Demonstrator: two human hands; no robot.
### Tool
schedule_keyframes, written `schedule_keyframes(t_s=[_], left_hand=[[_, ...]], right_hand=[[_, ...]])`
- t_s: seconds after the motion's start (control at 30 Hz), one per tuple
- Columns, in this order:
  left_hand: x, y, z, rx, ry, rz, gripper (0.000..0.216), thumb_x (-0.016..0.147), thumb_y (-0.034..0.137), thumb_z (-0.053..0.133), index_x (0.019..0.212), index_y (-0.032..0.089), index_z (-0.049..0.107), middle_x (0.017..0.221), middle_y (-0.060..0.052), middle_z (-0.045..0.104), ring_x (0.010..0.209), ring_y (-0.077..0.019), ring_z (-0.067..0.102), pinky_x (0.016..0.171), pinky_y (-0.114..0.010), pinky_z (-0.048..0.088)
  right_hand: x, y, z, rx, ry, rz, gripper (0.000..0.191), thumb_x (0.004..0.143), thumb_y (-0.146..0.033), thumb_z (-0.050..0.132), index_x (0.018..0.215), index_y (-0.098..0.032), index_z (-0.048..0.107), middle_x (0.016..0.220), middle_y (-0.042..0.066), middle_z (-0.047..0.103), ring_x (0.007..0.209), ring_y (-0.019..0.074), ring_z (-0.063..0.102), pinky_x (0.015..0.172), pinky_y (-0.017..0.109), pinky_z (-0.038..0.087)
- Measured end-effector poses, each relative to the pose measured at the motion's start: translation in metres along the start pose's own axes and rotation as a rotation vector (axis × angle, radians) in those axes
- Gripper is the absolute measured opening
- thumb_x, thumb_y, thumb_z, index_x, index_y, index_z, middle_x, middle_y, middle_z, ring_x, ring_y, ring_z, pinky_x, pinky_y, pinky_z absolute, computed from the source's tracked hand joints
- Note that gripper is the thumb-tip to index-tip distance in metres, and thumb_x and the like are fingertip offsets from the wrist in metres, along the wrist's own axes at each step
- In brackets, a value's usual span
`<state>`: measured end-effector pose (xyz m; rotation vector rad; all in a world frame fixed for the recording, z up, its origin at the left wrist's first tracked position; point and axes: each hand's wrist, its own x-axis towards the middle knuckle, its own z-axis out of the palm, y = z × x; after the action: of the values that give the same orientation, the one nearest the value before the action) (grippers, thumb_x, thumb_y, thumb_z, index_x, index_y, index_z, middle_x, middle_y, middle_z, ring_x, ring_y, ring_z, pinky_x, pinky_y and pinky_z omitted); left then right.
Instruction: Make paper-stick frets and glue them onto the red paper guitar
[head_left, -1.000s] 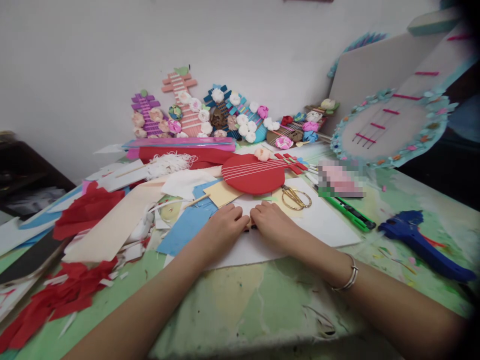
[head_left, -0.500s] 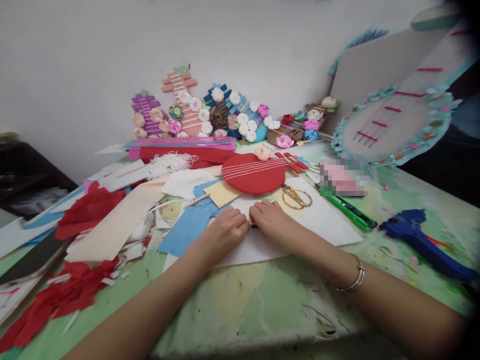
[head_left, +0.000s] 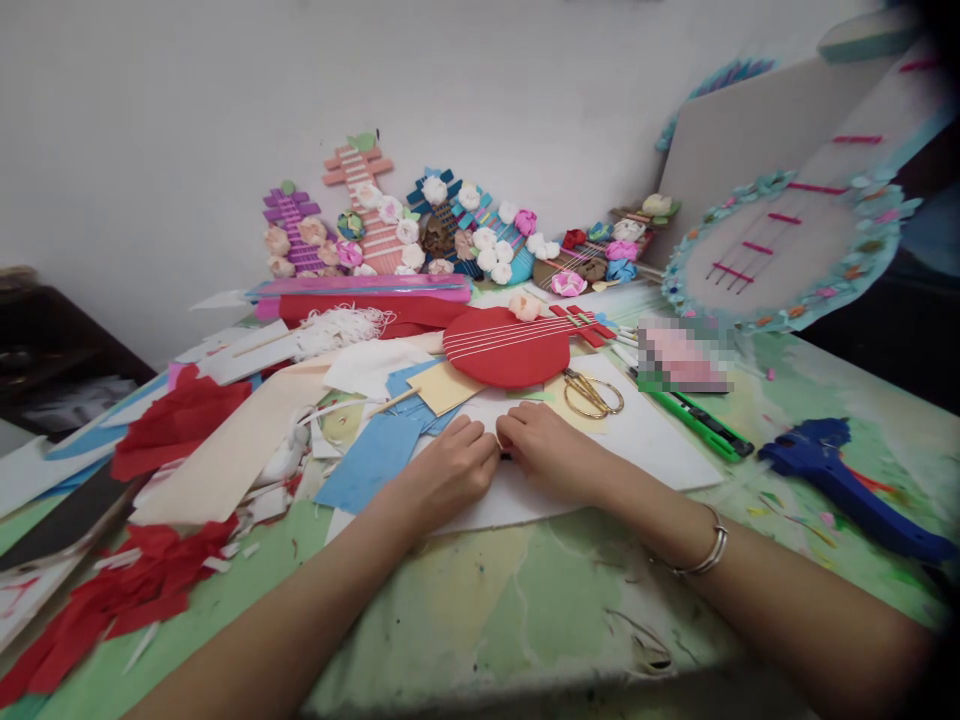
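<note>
My left hand (head_left: 459, 462) is closed, knuckles up, over a white board (head_left: 645, 465). Right beside it, my right hand (head_left: 551, 447) is closed too, fingertips turned toward the left hand. What they pinch is hidden by the fingers; only a small dark bit shows between them. Behind the hands lies a red paper lute (head_left: 507, 347) with white strings and a pale flower. Gold-handled scissors (head_left: 592, 393) rest just beyond my right hand. Blue paper (head_left: 373, 458) and yellow paper squares (head_left: 442, 386) lie by my left hand, with a thin wooden stick (head_left: 396, 400) across them.
A green utility knife (head_left: 701, 425) and a blue glue gun (head_left: 847, 485) lie to the right. Red crepe paper (head_left: 180, 420) and scraps cover the left. Several flower-decorated paper lutes (head_left: 375, 220) lean on the back wall. A large white lute (head_left: 795, 235) stands at right.
Both hands stay close together over the white board, with only a slight shift of the fingers. The surrounding things have not moved.
</note>
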<state>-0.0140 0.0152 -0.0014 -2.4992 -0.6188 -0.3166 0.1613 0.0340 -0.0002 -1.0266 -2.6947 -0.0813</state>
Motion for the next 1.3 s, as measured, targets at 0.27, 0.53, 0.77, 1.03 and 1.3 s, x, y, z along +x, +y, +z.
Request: schedule_keyframes(t_s=[0.27, 0.53, 0.77, 1.03, 1.3], left_hand=[[-0.005, -0.006, 0.004, -0.123, -0.053, -0.117, 0.022, 0.089, 0.010, 0.037, 0.077, 0.011, 0.055, 0.073, -0.006, 0.052, 0.068, -0.0170, 0.045, 0.066, -0.031, 0.039], [-0.005, -0.007, -0.001, -0.184, -0.086, -0.192, 0.020, 0.085, 0.005, 0.042, 0.071, 0.012, 0.054, 0.071, -0.005, 0.052, 0.068, -0.0164, 0.045, 0.063, -0.028, 0.040], [-0.002, -0.005, -0.002, -0.157, -0.039, -0.254, 0.021, 0.084, 0.006, 0.046, 0.065, 0.012, 0.054, 0.066, -0.005, 0.052, 0.063, -0.0162, 0.045, 0.059, -0.027, 0.039], [-0.002, -0.003, -0.001, -0.146, -0.097, -0.242, 0.018, 0.083, 0.009, 0.050, 0.067, 0.012, 0.056, 0.067, -0.005, 0.054, 0.064, -0.0165, 0.045, 0.061, -0.028, 0.039], [0.000, -0.002, 0.002, -0.116, -0.131, -0.169, 0.018, 0.083, 0.008, 0.049, 0.067, 0.011, 0.056, 0.069, -0.007, 0.055, 0.065, -0.0178, 0.045, 0.062, -0.031, 0.040]], right_hand=[[0.000, 0.002, -0.001, -0.163, 0.100, -0.121, 0.017, 0.083, -0.005, 0.045, 0.073, -0.012, 0.056, 0.073, 0.006, 0.054, 0.069, 0.0176, 0.041, 0.064, 0.029, 0.028], [-0.001, -0.003, 0.006, -0.237, 0.177, -0.122, 0.015, 0.084, -0.009, 0.050, 0.071, -0.013, 0.055, 0.070, 0.005, 0.053, 0.069, 0.0182, 0.040, 0.062, 0.030, 0.027], [-0.004, -0.008, 0.005, -0.262, 0.179, -0.076, 0.018, 0.083, -0.007, 0.048, 0.068, -0.014, 0.053, 0.070, 0.007, 0.053, 0.069, 0.0182, 0.040, 0.063, 0.031, 0.026], [-0.005, -0.017, 0.001, -0.323, 0.142, 0.005, 0.014, 0.078, -0.006, 0.053, 0.067, -0.015, 0.053, 0.070, 0.007, 0.055, 0.070, 0.0209, 0.044, 0.065, 0.032, 0.027], [-0.005, -0.023, 0.000, -0.369, 0.145, 0.013, 0.016, 0.079, -0.005, 0.052, 0.066, -0.014, 0.054, 0.068, 0.008, 0.057, 0.067, 0.0203, 0.045, 0.062, 0.032, 0.024]])
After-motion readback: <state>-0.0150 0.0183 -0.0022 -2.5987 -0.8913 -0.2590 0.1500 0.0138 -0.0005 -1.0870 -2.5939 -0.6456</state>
